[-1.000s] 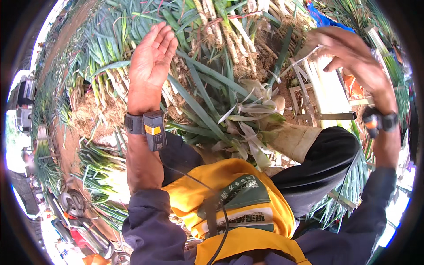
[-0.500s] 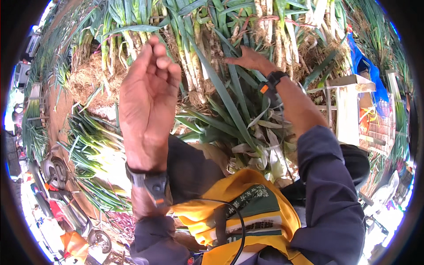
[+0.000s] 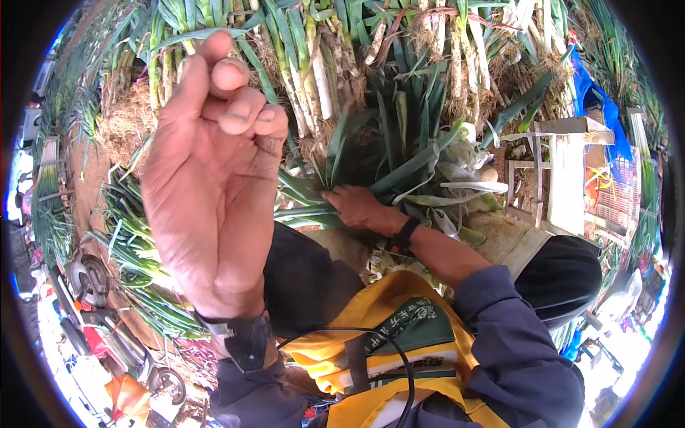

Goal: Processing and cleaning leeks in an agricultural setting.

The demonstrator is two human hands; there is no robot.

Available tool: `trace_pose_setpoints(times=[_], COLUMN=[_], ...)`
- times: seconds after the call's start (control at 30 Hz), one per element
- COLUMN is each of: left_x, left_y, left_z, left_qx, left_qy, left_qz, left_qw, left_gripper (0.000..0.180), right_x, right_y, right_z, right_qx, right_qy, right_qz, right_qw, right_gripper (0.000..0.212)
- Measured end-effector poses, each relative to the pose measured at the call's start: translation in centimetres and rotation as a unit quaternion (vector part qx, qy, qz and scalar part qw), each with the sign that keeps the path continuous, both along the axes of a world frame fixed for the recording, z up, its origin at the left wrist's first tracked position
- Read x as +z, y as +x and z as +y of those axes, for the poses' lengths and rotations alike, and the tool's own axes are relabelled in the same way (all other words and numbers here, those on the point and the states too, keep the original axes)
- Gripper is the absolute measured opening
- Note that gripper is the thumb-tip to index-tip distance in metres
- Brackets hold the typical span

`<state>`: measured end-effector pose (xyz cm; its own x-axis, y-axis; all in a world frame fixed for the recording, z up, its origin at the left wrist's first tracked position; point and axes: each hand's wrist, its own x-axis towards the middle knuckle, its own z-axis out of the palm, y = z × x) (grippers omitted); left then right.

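My left hand [image 3: 217, 164] is raised close in front of me, palm up, its fingers loosely curled and apart with nothing in them. Low in the middle, my right hand [image 3: 360, 207] pinches long green onion leaves [image 3: 342, 146], which are smeared by motion. Its fingertips are partly hidden among the leaves. Beyond both hands, bundles of green onions [image 3: 314, 78] with white stalks and brown roots lie in a row. Loose leaves and pale peeled skins [image 3: 449, 189] lie beside my right wrist.
More green onions [image 3: 132, 242] lie on the ground at the left. On the right stand a wooden frame [image 3: 560, 178], a blue sheet [image 3: 596, 107] and a wire crate [image 3: 617, 189]. Parked motorbikes [image 3: 107, 332] are at the far left. A cable [image 3: 399, 349] crosses my yellow apron [image 3: 371, 307].
My right hand has come down and left, nearer to me, from the onion bundles. The long leaves there have shifted. My left hand has moved closer and slightly left, its fingers more spread.
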<state>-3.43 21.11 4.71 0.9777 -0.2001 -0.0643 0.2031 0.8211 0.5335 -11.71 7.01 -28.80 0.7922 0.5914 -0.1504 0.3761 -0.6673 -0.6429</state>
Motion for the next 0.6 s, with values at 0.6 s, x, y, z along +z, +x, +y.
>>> trace_pose_setpoints(times=[0.6], left_x=[0.0], left_y=[-0.1], left_z=[-0.9], left_qx=[0.009], left_qy=[0.008], left_qz=[0.008], left_qw=[1.000], left_gripper=[0.026], right_x=[5.7], right_y=[6.8], right_z=[3.0], right_qx=[0.035], right_qy=[0.112], right_qz=[0.114], right_qw=[0.987], right_gripper=[0.055])
